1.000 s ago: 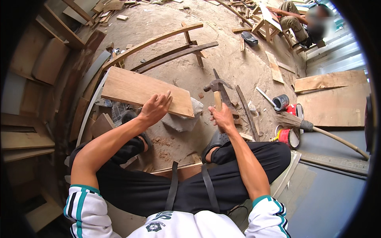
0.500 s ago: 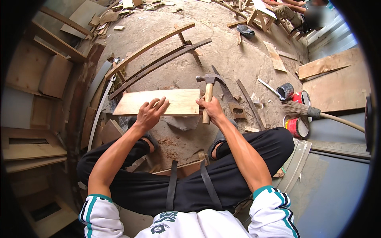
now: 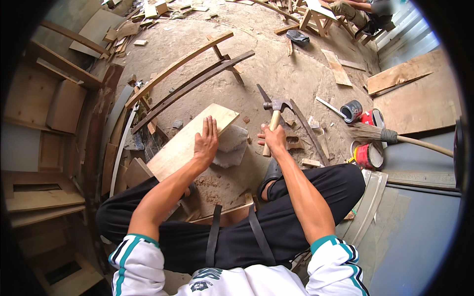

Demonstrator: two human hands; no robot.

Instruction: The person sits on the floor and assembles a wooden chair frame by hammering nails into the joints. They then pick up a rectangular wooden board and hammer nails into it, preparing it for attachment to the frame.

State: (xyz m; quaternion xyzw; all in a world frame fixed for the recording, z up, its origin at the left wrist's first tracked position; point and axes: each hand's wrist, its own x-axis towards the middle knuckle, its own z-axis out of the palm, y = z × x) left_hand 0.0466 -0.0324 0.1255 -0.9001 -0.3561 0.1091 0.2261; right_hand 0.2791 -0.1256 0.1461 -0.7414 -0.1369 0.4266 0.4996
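Observation:
A pale wooden board [image 3: 185, 140] lies slanted in front of me, its far end up to the right over a grey stone block [image 3: 229, 148]. My left hand [image 3: 206, 142] rests on the board's right side with fingers stretched out flat; its thumb cannot be made out. My right hand [image 3: 274, 138] is wrapped round the wooden handle of a claw hammer [image 3: 274, 117], held upright to the right of the block, apart from the board. Behind the hammer on the floor is a handsaw [image 3: 294, 142], partly covered.
A dark wooden strip [image 3: 308, 130] lies right of the saw. Farther right are paint cans [image 3: 352, 111] and a broom [image 3: 390, 135]. A curved wooden frame [image 3: 192, 81] lies ahead. Wooden cabinet pieces [image 3: 44, 192] stand at left. Another person [image 3: 353, 12] sits at the far right.
The board has turned, its right end swinging away from me. My left hand has moved right and flattened on it. My right hand has let go of the board's edge and moved right with the hammer.

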